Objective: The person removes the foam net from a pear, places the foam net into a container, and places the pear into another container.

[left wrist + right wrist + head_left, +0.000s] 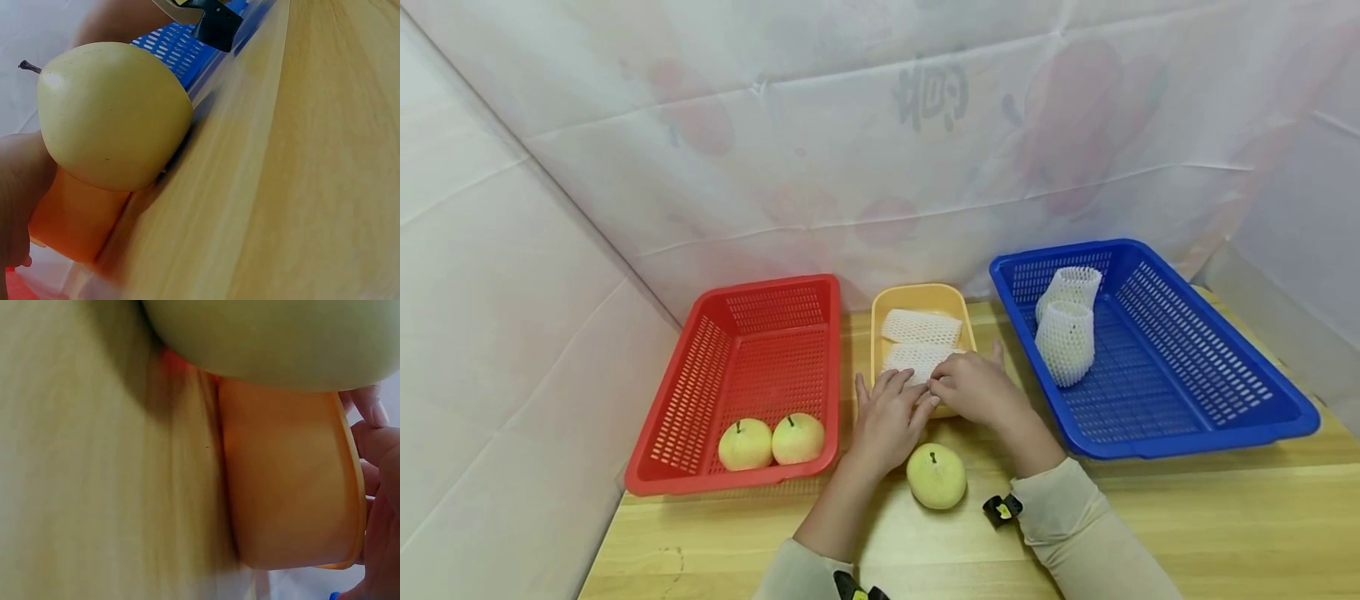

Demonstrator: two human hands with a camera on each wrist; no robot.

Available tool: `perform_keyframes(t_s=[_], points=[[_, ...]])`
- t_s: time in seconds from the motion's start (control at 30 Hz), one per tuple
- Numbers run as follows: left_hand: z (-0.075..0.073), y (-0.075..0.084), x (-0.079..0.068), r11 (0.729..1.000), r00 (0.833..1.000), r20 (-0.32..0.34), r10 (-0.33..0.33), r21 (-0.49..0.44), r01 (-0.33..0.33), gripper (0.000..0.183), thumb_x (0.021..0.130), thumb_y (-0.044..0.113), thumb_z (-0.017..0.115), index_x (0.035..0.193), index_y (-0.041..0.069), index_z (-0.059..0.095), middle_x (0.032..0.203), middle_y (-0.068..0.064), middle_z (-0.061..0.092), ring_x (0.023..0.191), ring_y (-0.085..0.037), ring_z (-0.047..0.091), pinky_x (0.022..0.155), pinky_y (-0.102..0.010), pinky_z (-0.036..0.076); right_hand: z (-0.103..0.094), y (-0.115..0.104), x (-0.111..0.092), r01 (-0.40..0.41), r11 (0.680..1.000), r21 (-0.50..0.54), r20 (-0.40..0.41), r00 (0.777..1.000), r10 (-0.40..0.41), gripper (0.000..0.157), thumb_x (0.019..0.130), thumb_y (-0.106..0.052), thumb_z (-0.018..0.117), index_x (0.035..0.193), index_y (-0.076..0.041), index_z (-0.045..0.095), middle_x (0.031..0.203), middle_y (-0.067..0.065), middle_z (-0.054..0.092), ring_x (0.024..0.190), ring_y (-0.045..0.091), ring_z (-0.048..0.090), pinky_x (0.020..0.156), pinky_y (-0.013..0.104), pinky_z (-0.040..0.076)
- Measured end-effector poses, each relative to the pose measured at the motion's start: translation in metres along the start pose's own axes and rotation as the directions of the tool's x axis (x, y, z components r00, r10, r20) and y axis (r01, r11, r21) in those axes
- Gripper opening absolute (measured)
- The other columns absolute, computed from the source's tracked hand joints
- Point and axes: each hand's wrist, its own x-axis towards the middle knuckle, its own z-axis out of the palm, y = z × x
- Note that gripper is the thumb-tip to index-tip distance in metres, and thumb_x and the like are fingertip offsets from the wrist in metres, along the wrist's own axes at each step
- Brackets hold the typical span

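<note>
Both hands work at the near end of a small yellow-orange tub [922, 292]. Inside lie two white foam net sleeves, one farther back [922, 327] and one nearer [916, 357]. My left hand [887, 421] reaches over the near rim, its fingers spread and touching the nearer sleeve. With curled fingertips my right hand [976, 387] pinches the near edge of that sleeve; the hand hides part of it. Between the forearms a round yellow pear [937, 477] stands on the table, stem up. It looms large in the left wrist view, close before the tub [84, 215].
At left, a red basket [831, 375] has two yellow pears [746, 444] in its near corner. A blue basket [1225, 437] at right contains two net-wrapped fruits [1066, 343]. Behind the wooden table [1210, 517] hangs a pale printed cloth [850, 158].
</note>
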Motion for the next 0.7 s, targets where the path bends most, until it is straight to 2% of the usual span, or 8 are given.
perform_keyframes(t_s=[0.1,0.33,0.5,0.7], points=[[0.000,0.001,0.000,1.000,1.000,-0.014,-0.013,0.021,0.013,0.050,0.102,0.057,0.034,0.122,0.027,0.068,0.138,-0.001,0.059,0.132,-0.022,0.047,0.109,-0.075,0.020,0.000,0.000,-0.001,0.008,1.000,0.010,0.002,1.000,-0.008,0.019,0.092,-0.031,0.064,0.094,-0.019,0.078,0.096,-0.006,0.074,0.101,0.023,0.068,0.105,0.082,0.002],[-0.001,0.001,0.001,0.999,0.999,-0.023,-0.027,0.022,0.027,0.051,0.102,0.058,0.034,0.121,0.025,0.069,0.136,-0.002,0.060,0.132,-0.023,0.047,0.109,-0.075,0.019,-0.004,-0.002,-0.005,0.031,0.999,0.031,-0.080,0.996,-0.029,0.015,0.091,-0.025,0.064,0.091,-0.017,0.077,0.098,-0.001,0.074,0.103,0.025,0.067,0.108,0.079,0.007],[-0.001,0.000,0.000,1.000,0.999,-0.026,-0.025,0.014,0.025,0.050,0.101,0.057,0.036,0.122,0.025,0.069,0.137,-0.002,0.059,0.132,-0.024,0.047,0.109,-0.075,0.021,-0.008,-0.004,-0.010,0.044,0.998,0.046,-0.106,0.994,-0.039,0.015,0.090,-0.022,0.064,0.095,-0.015,0.076,0.105,0.001,0.074,0.109,0.026,0.065,0.111,0.075,0.008],[-0.001,0.001,0.000,1.000,0.999,-0.018,-0.028,-0.004,0.028,0.049,0.101,0.057,0.038,0.124,0.024,0.067,0.138,-0.003,0.058,0.134,-0.026,0.045,0.110,-0.074,0.020,-0.015,-0.005,-0.016,0.110,0.992,0.063,-0.158,0.982,-0.099,0.014,0.089,-0.018,0.065,0.097,-0.013,0.075,0.105,0.003,0.073,0.110,0.027,0.064,0.113,0.072,0.015]])
